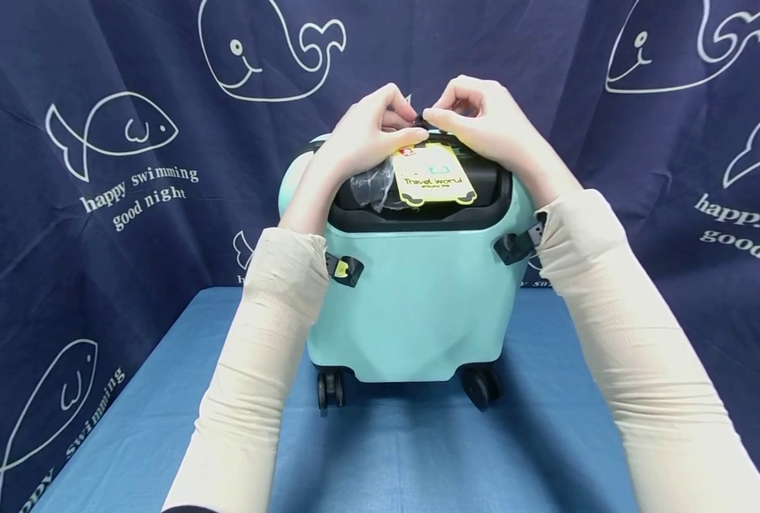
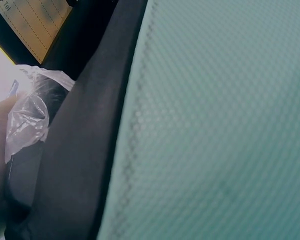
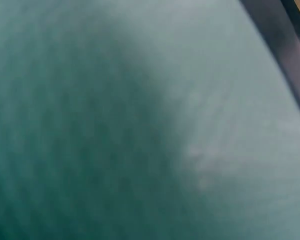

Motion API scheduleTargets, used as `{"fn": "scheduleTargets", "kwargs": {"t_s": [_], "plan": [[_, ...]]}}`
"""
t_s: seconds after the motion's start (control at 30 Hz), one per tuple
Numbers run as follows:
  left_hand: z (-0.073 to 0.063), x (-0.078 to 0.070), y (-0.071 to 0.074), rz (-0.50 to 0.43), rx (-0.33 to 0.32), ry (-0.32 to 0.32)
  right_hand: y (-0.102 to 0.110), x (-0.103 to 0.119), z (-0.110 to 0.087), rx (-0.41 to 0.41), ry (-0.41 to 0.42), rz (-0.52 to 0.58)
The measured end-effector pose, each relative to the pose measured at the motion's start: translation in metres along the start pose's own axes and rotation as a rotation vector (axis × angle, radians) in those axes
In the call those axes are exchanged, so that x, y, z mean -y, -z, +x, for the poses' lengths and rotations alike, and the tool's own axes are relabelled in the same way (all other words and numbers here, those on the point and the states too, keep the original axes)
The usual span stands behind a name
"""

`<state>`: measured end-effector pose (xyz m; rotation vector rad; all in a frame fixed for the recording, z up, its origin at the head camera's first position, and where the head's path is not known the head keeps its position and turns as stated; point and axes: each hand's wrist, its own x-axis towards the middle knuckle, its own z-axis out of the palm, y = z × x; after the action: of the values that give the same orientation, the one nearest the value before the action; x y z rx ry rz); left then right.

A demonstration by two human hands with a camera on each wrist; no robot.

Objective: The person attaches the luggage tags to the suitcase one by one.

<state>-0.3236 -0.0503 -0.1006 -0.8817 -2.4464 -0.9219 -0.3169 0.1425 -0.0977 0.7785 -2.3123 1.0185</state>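
A mint-green suitcase (image 1: 418, 306) stands upright on its wheels, its black top recess (image 1: 418, 222) towards me. At its top, my left hand (image 1: 380, 128) and right hand (image 1: 488, 117) meet, thumbs and forefingers pinching a small black strap (image 1: 422, 122) between them. Just below hangs a yellow-and-white luggage tag (image 1: 434, 174) reading "Travel World"; its lined side (image 2: 35, 25) shows in the left wrist view. Clear plastic wrap (image 2: 30, 115) clings to the black handle beside my left hand. The strap's far end is hidden by my fingers. Blurred green shell (image 3: 115, 125) fills most of the right wrist view.
Blue cloth (image 1: 392, 449) covers the table under the suitcase. Close behind hangs a navy curtain (image 1: 482, 43) with white whale and fish drawings. Black wrist straps with small devices (image 1: 345, 270) sit at both cuffs, near the suitcase's front face.
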Motion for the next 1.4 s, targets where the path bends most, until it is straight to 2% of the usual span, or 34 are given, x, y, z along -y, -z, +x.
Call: {"fn": "scheduleTargets", "kwargs": {"t_s": [0.17,0.33,0.63,0.87,1.03,1.4], "plan": [[0.0003,-0.0002,-0.0006,-0.049,0.012,-0.01,0.003,-0.0013,0.0019,0.099,-0.096,0.103],[0.0009,-0.0013,-0.0006,-0.072,0.024,0.001,0.0038,-0.0013,0.0011,0.141,-0.108,0.193],[0.0023,-0.0019,-0.0025,-0.033,0.003,0.045,0.0033,-0.004,0.002,0.118,-0.106,0.237],[0.0019,0.0001,-0.0027,-0.09,0.025,0.002,0.0033,-0.0053,0.002,0.107,-0.115,0.274],[0.0005,0.0014,-0.0024,-0.087,0.017,0.002,0.0023,-0.0046,0.0019,0.1,-0.114,0.305],[0.0008,-0.0002,-0.0015,-0.099,0.013,0.009,0.0028,-0.004,0.0017,0.075,-0.127,0.251]]}}
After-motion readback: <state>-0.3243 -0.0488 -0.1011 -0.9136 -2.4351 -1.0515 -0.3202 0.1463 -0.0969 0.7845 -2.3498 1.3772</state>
